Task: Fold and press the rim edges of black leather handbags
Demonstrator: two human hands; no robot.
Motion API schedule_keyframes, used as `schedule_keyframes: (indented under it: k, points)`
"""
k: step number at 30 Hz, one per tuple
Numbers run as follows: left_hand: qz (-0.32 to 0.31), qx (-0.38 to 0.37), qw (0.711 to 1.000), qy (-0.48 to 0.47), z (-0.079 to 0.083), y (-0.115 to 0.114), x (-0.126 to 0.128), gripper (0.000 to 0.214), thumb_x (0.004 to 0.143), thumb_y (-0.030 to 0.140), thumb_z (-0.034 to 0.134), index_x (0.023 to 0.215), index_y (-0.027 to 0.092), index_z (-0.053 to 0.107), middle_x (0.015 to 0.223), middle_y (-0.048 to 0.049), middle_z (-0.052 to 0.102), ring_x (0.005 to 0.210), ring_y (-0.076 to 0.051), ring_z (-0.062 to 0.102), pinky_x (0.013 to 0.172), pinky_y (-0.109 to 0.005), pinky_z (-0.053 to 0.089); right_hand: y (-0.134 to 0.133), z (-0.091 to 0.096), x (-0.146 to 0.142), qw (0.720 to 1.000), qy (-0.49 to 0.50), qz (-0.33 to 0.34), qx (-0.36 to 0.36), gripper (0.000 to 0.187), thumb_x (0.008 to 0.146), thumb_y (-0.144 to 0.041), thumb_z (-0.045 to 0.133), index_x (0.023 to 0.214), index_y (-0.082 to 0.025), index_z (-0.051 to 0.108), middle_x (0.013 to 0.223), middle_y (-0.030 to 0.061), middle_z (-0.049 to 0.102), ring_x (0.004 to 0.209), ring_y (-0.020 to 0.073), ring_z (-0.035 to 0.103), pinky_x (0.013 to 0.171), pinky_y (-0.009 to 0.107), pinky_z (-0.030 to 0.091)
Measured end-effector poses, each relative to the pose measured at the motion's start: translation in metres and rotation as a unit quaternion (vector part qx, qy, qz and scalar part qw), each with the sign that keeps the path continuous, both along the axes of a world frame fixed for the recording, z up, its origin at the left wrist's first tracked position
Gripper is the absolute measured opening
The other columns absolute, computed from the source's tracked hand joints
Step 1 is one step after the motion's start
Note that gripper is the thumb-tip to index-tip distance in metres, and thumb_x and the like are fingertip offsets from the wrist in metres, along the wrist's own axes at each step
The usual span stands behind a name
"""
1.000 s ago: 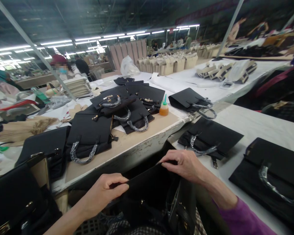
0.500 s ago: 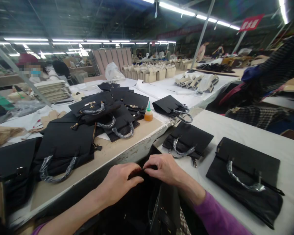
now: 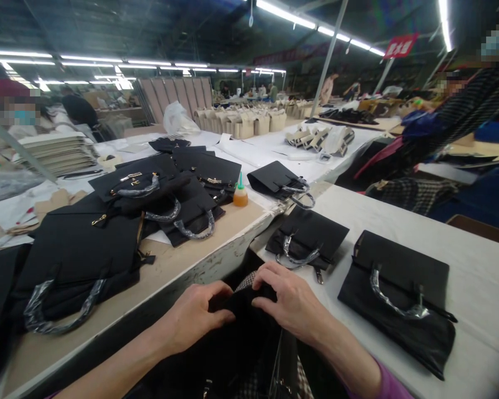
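Between my hands is a black handbag [image 3: 239, 332], held low over the lap, its lower part lost in dark shadow. My left hand [image 3: 193, 313] is closed on the bag's upper edge from the left, thumb on the near side. From the right, my right hand [image 3: 289, 299] pinches the same dark edge with curled fingers. Beyond the right hand, a black handbag [image 3: 311, 233] with plastic-wrapped handles lies on the white table. Another black handbag [image 3: 399, 293] lies farther right.
Several black handbags [image 3: 87, 244] are piled on the left table [image 3: 158, 282]. A bottle of orange liquid [image 3: 240, 197] with a green nozzle stands by them. Beige bags [image 3: 241, 123] stand in a row farther back. A person in a striped sleeve [image 3: 466, 105] is at the right.
My hands have moved apart, and black material now shows raised between them. The view has turned slightly, shifting the tables leftward.
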State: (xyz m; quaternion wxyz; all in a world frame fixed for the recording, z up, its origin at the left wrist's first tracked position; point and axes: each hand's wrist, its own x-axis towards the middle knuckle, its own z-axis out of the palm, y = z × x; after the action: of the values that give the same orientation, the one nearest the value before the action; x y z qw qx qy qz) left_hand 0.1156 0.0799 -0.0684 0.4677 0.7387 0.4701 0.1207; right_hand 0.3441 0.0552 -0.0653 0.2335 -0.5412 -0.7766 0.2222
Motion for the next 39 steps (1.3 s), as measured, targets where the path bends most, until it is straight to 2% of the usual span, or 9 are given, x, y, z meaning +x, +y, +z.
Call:
schedule_keyframes:
  k: [3, 7, 12, 21, 24, 28, 32, 35, 39]
  points:
    - [0.007, -0.059, 0.997, -0.042, -0.002, -0.003, 0.000, 0.019, 0.075, 0.025, 0.068, 0.093, 0.020, 0.068, 0.079, 0.0032, 0.069, 0.072, -0.017, 0.060, 0.065, -0.025, 0.043, 0.001, 0.003, -0.002, 1.000, -0.009, 0.004, 0.003, 0.021, 0.077, -0.010, 0.072, 0.086, -0.021, 0.057, 0.094, 0.0007, 0.061, 0.086, 0.0187, 0.058, 0.076, 0.030, 0.044]
    - [0.021, -0.108, 0.991, -0.078, -0.006, -0.003, -0.001, 0.017, 0.073, 0.023, 0.070, 0.088, 0.017, 0.067, 0.078, 0.0028, 0.066, 0.071, -0.016, 0.057, 0.064, -0.025, 0.042, 0.001, 0.003, -0.003, 0.999, -0.005, 0.038, 0.026, 0.022, 0.079, -0.008, 0.070, 0.090, -0.022, 0.058, 0.098, 0.0000, 0.063, 0.091, 0.0187, 0.059, 0.080, 0.031, 0.044]
    - [0.066, -0.161, 0.979, -0.106, -0.009, -0.002, 0.001, 0.015, 0.072, 0.024, 0.071, 0.081, 0.016, 0.062, 0.071, 0.0037, 0.062, 0.065, -0.013, 0.053, 0.060, -0.024, 0.039, -0.005, 0.004, -0.002, 0.996, -0.066, -0.014, 0.054, 0.020, 0.078, -0.009, 0.073, 0.085, -0.020, 0.057, 0.092, 0.0030, 0.064, 0.088, 0.0222, 0.059, 0.075, 0.034, 0.046]
    - [0.083, -0.126, 0.985, -0.081, -0.008, -0.013, 0.007, 0.016, 0.075, 0.029, 0.070, 0.080, 0.017, 0.060, 0.069, 0.0046, 0.059, 0.066, -0.014, 0.052, 0.061, -0.024, 0.039, -0.022, 0.012, 0.006, 0.986, -0.136, -0.070, 0.062, 0.015, 0.078, -0.013, 0.074, 0.076, -0.018, 0.061, 0.100, 0.0090, 0.063, 0.097, 0.0281, 0.055, 0.082, 0.042, 0.047]
    - [0.088, -0.114, 0.987, -0.072, -0.005, -0.016, 0.009, 0.016, 0.075, 0.030, 0.070, 0.079, 0.017, 0.060, 0.069, 0.0045, 0.059, 0.066, -0.014, 0.052, 0.062, -0.024, 0.039, -0.024, 0.012, 0.010, 0.991, -0.093, -0.004, 0.092, 0.018, 0.078, -0.008, 0.070, 0.071, -0.018, 0.058, 0.099, 0.0057, 0.064, 0.094, 0.0244, 0.055, 0.082, 0.040, 0.044]
    - [0.093, -0.106, 0.987, -0.081, -0.007, -0.016, 0.006, 0.018, 0.074, 0.031, 0.071, 0.078, 0.017, 0.060, 0.069, 0.0044, 0.060, 0.066, -0.014, 0.053, 0.062, -0.024, 0.039, -0.026, 0.008, 0.015, 0.991, -0.011, 0.096, 0.089, 0.023, 0.072, 0.003, 0.057, 0.076, -0.019, 0.058, 0.084, 0.0009, 0.065, 0.082, 0.0172, 0.058, 0.079, 0.032, 0.043]
    - [0.090, -0.081, 0.990, -0.076, -0.011, -0.015, 0.003, 0.021, 0.074, 0.034, 0.071, 0.079, 0.017, 0.060, 0.068, 0.0045, 0.059, 0.065, -0.014, 0.052, 0.062, -0.025, 0.038, -0.026, 0.005, 0.018, 0.989, -0.022, 0.106, 0.096, 0.027, 0.069, 0.003, 0.052, 0.084, -0.019, 0.060, 0.078, 0.0002, 0.064, 0.078, 0.0168, 0.057, 0.078, 0.033, 0.040]
    - [0.089, -0.083, 0.989, -0.080, -0.013, -0.016, 0.004, 0.021, 0.075, 0.034, 0.071, 0.080, 0.017, 0.060, 0.068, 0.0047, 0.057, 0.065, -0.014, 0.051, 0.061, -0.025, 0.038, -0.024, 0.006, 0.017, 0.991, -0.052, 0.098, 0.079, 0.023, 0.066, 0.001, 0.051, 0.076, -0.019, 0.057, 0.071, -0.0007, 0.061, 0.071, 0.0163, 0.053, 0.074, 0.033, 0.038]
    - [0.084, -0.088, 0.989, -0.079, -0.013, -0.019, 0.006, 0.020, 0.076, 0.032, 0.071, 0.081, 0.016, 0.060, 0.069, 0.0046, 0.057, 0.064, -0.013, 0.049, 0.060, -0.025, 0.037, -0.024, 0.010, 0.010, 0.996, -0.030, 0.076, 0.041, 0.025, 0.069, -0.001, 0.057, 0.086, -0.019, 0.056, 0.085, -0.0002, 0.067, 0.079, 0.0173, 0.056, 0.082, 0.035, 0.036]
